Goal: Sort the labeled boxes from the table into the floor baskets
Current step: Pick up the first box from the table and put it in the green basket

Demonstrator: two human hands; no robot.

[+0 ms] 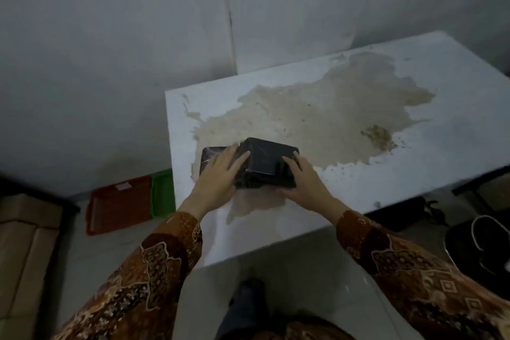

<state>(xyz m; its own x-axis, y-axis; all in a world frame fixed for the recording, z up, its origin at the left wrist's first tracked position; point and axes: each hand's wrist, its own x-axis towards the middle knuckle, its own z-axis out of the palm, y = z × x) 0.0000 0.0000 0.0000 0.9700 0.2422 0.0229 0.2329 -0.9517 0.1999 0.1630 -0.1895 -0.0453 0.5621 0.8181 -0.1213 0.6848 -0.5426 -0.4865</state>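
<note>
A black box (266,161) wrapped in clear film sits near the left front of the white table (441,85). My left hand (220,176) presses flat on its left side, and my right hand (302,181) holds its right front corner. A second flat dark box (211,153) peeks out just left of it, partly under my left fingers. On the floor left of the table lie a red basket (118,207) and a green basket (162,193), the green one partly hidden by the table.
The tabletop has a large brown worn patch (331,119). Cardboard boxes (24,243) stand at the far left. A black object with a white cord (480,246) lies on the floor at right. A grey wall stands behind.
</note>
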